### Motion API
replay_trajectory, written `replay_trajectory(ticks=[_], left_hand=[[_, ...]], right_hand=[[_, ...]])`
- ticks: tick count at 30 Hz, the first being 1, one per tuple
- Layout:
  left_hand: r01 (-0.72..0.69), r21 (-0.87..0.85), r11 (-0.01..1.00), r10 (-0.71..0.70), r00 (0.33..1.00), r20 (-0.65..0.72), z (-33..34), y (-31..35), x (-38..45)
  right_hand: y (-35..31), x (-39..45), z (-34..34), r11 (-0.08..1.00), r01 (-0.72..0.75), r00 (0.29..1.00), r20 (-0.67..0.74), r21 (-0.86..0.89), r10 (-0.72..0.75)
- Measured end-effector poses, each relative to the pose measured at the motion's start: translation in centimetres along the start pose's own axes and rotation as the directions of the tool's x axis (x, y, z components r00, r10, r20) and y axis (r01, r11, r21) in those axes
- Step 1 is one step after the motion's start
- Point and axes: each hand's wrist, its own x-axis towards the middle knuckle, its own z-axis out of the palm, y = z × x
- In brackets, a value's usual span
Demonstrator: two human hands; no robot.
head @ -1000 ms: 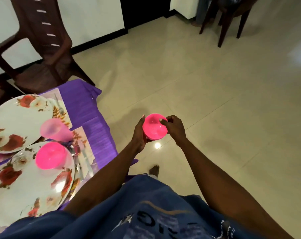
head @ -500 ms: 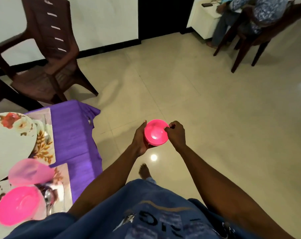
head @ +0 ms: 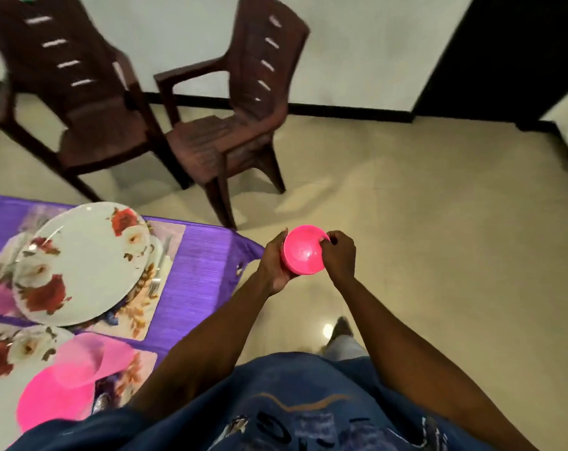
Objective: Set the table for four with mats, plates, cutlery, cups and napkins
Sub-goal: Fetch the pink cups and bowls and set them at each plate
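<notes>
Pink cup (head: 304, 251) held over the floor just off the table (head: 198, 255) corner: left hand (head: 274, 265) grip wraps its side, right hand (head: 338, 255) pinches the rim. Floral plate (head: 80, 262) sits on a mat (head: 165, 278); more pink cups (head: 80, 369) on the table nearer. Shirt print blurred, unreadable.

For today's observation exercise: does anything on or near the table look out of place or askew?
Yes. A pale pink cup lies tipped on its side near the table's front edge, beside another pink cup. A third cup is off the table, held in both hands over the floor.
</notes>
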Motion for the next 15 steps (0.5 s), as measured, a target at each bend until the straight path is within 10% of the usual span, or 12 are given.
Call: replay_trajectory(ticks=[15], left_hand=[[-0.405, -0.406, 0.819, 0.268, 0.896, -0.354, 2.7, 18.3, 11.9]], right_hand=[[-18.0, 22.7, 12.1, 0.835, 0.505, 0.765, 0.560, -0.216, -0.318]])
